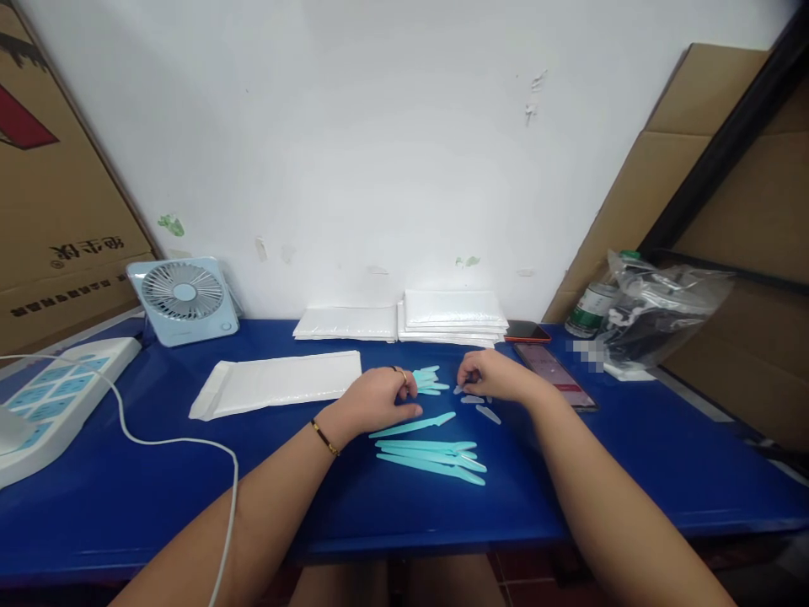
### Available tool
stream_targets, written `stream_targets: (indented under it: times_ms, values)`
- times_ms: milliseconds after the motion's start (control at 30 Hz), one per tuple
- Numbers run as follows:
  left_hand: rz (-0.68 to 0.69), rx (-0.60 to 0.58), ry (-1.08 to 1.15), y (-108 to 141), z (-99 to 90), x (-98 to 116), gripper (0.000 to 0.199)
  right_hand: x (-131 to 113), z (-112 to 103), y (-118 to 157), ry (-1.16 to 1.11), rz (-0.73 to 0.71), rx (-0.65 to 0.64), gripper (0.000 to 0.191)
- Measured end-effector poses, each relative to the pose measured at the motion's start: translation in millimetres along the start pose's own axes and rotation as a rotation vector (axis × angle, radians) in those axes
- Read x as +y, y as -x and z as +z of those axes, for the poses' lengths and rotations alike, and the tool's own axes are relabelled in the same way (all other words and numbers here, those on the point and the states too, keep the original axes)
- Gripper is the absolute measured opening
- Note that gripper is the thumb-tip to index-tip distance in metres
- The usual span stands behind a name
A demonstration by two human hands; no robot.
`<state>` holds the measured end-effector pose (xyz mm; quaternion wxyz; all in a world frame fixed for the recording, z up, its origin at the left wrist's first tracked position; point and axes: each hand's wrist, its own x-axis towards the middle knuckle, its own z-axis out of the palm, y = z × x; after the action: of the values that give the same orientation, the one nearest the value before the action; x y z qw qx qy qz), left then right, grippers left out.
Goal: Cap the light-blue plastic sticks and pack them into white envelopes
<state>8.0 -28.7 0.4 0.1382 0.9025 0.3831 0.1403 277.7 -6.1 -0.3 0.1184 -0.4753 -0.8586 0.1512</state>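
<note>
My left hand [383,400] is closed around the handle ends of several light-teal sticks [431,381] whose blade-like tips point right. Below it one teal stick [414,424] lies alone, and nearer the front edge is a loose group of several more teal sticks [433,459]. My right hand [484,375] has its fingers pinched down at small translucent covers; what is between the fingertips is too small to make out. Just under that hand, some translucent covers [489,414] lie on the blue table [524,489].
A white padded envelope [278,384] lies left, with stacked envelopes [452,312] by the wall. A small fan [184,299] and a power strip [69,396] with a white cable are further left. Phones [556,375] and a bagged item [650,312] are right.
</note>
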Motion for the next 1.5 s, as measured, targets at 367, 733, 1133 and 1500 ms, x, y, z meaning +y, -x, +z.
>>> stream_targets:
  times_ms: [367, 733, 1133, 1500]
  values:
    - [-0.044, 0.023, -0.221, -1, 4.4, 9, 0.014, -10, 4, -5, -0.269, 0.016, 0.150, 0.009]
    - [-0.093, 0.109, -0.091, -2, -6.9, -2, 0.018, -29, -2, 1, -0.566, -0.022, 0.081, 0.023]
    - [-0.083, 0.121, -0.021, -3, -5.8, -2, 0.019, -32, 5, -2, -0.514, -0.026, 0.092, 0.022]
    - [-0.064, 0.157, -0.035, -3, -3.3, -5, 0.019, -15, -11, 6, -0.149, -0.019, 0.061, 0.019]
